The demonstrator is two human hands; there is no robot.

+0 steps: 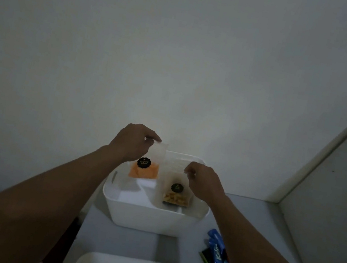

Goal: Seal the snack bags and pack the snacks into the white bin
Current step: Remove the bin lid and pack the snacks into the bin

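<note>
Presently: left hand [133, 143] pinches clear orange-snack bag [144, 169] | right hand [203, 183] pinches clear yellow-snack bag [176, 193] | both over white plastic bin [152, 217] | blue wrappers [215, 252] on grey surface [120, 242] beside right forearm

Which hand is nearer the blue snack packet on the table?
Right. The right hand pinches the yellow-snack bag over the white bin, just beyond the blue snack packet; the left hand pinches the orange-snack bag further off to the left.
</note>
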